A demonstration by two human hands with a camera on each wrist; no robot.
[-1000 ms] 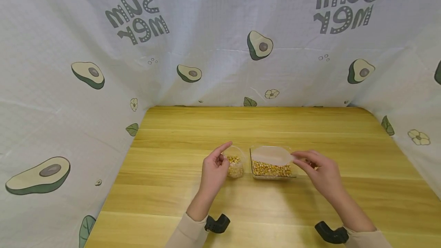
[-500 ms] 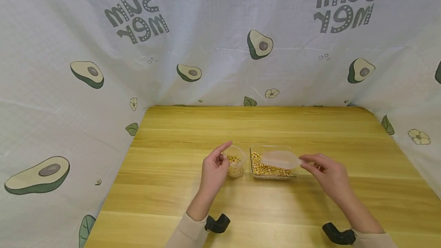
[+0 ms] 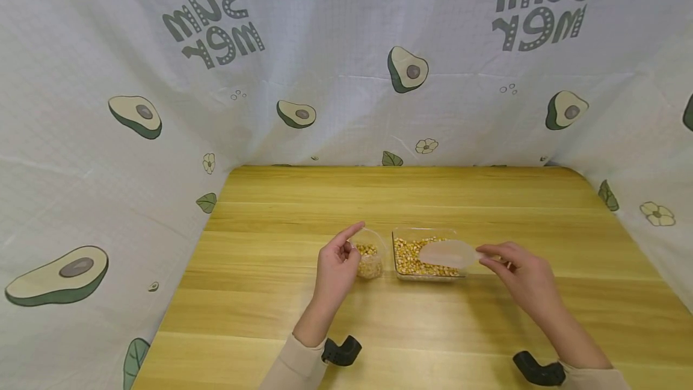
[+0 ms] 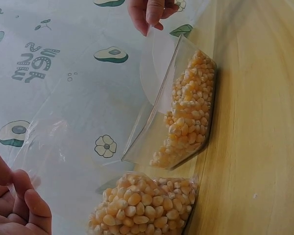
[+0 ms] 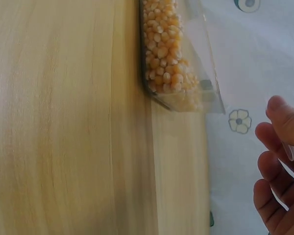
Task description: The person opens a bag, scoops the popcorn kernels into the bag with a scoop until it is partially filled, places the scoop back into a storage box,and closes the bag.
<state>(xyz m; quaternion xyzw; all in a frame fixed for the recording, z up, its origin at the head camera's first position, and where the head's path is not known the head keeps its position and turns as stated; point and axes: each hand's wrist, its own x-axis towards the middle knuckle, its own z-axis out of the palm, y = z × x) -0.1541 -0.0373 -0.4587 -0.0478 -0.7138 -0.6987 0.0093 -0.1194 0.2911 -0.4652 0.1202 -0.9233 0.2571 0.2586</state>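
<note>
In the head view my left hand [image 3: 337,265] pinches the upper edge of a clear plastic bag [image 3: 370,268], which stands on the table with corn kernels in its bottom. The left wrist view shows the thin film running up to my fingers. To the right of the bag sits a clear rectangular container [image 3: 430,278] of yellow corn kernels [image 3: 405,256]. Above it my right hand [image 3: 524,271] pinches the handle of a translucent white scoop [image 3: 446,253], whose bowl hangs over the kernels. Whether the scoop carries any kernels cannot be told.
The wooden table [image 3: 303,197] extends around both vessels. Behind and at the sides hangs a white cloth [image 3: 346,113] printed with avocados. Black curved mounts [image 3: 342,351] sit at both wrists.
My right hand has drawn back to the right with the scoop, whose bowl has turned lower and flatter over the container. My left hand and the bag have stayed put.
</note>
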